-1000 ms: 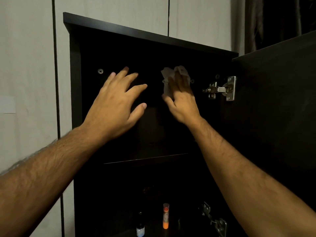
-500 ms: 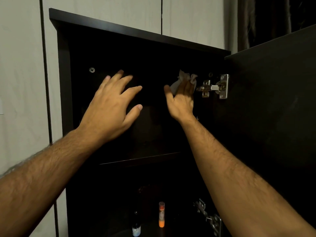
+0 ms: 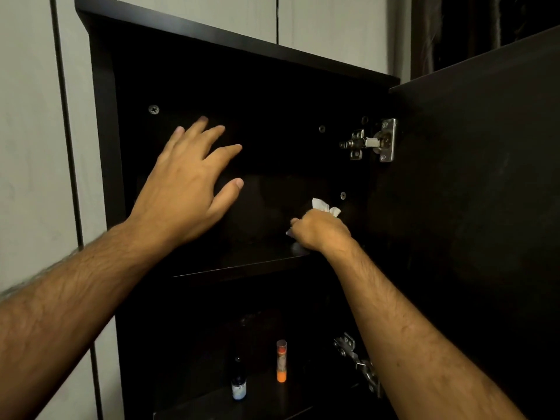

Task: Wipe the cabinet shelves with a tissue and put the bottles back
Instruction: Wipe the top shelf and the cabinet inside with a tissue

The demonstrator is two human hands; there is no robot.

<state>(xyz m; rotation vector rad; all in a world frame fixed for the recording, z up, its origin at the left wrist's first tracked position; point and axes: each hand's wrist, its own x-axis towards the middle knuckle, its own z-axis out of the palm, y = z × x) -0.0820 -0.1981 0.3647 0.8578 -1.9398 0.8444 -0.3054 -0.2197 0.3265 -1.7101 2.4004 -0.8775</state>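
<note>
Now right hand (image 3: 321, 231) grip clutches tissue (image 3: 325, 206); left hand (image 3: 188, 189) spread.

Two bare, hairy forearms, sleeveless and unadorned, with short-nailed fingers (image 3: 235, 184).

Both bare arms reach forward and up. The left hand (image 3: 188, 189) is raised with fingers spread and straight. The right hand (image 3: 318, 231) sits lower, fingers curled in a grip.
</note>
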